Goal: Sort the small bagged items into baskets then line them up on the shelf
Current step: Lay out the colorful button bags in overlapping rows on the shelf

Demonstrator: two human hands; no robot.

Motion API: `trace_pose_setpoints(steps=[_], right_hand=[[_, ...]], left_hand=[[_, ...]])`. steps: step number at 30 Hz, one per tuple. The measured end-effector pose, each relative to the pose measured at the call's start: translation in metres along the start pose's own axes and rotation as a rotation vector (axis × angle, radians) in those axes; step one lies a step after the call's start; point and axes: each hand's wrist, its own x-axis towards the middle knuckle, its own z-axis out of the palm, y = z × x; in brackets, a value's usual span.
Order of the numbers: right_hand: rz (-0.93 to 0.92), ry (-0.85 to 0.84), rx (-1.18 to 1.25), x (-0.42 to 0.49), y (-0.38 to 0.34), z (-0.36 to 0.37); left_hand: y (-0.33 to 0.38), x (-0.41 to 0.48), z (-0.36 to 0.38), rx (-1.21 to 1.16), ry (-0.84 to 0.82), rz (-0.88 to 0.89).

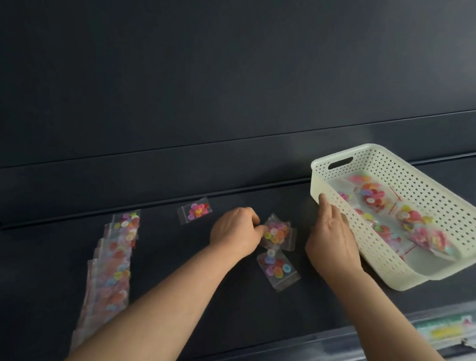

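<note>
The left hand (pixel 235 231) has its fingers curled and pinches the edge of a clear bag of coloured buttons (pixel 277 231), which lies on the dark shelf (pixel 249 309) between the two hands; held by one slick edge, it could slip out on the lift, or drag along the second bag (pixel 278 266), which lies just below it and seems to touch it. The right hand (pixel 334 239) is open and grips nothing, its forefinger straight against the near wall of the white perforated basket (pixel 374 248); a push there could skid the basket, whose near corner sits close to the shelf's front edge; whether it stands flat or tipped I cannot tell through the wide lens. Several bagged buttons (pixel 372 198) lie inside. A lone bag (pixel 196 209) lies further left, with an overlapped row of bags (pixel 118 256) beyond; the right hand itself stands between the pinched bag and the basket.
</note>
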Motion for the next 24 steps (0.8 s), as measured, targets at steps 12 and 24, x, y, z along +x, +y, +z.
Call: trace_pose_setpoints(steps=[12, 24], right_hand=[[-0.247, -0.131, 0.273, 0.008, -0.019, 0.014], [0.076, -0.406, 1.025, 0.009, -0.063, 0.028]], left_hand=[[-0.008, -0.001, -0.006, -0.267, 0.000, 0.087], [-0.051, -0.026, -0.031, -0.869, 0.077, -0.201]])
